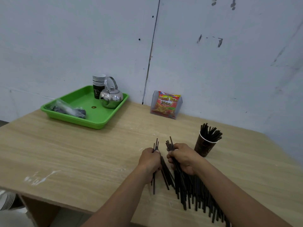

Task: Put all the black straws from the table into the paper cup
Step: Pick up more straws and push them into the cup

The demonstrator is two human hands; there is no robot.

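The left grip [150, 159] was clenched around a small bunch of black straws [156, 145], thumb on top. Their upper tips poked out past the fingers toward the wall [229, 71], and their lower ends trailed beneath the palm onto the counter [65, 153]. Just beside it, the right grip [183, 158] was curled round a thicker bundle of straws [169, 143], whose tips rose a little above the knuckles and leaned left. The two grips sat close together, not plainly touching.

Under and behind the right forearm lay the pile of loose straws [195, 192], fanned out on the light wooden counter toward its near edge at the lower right. Whether the held bundle's lower ends were clear of that pile could not be told.

The paper cup [204, 148], dark brown with a white rim, stood upright just to the right of the right grip. It held a sheaf of standing straws [210, 132] that leaned out over its rim to the right.

Farther back on the left, a green tray [82, 99] rested on the counter by the wall. In it stood a shiny metal kettle [112, 98] and, right behind it, a stack of paper cups [98, 84]. A clear plastic bag [70, 109] with dark contents lay at the tray's front left. A red French fries snack packet [166, 104] in a clear holder leaned against the wall, well apart from the cup.
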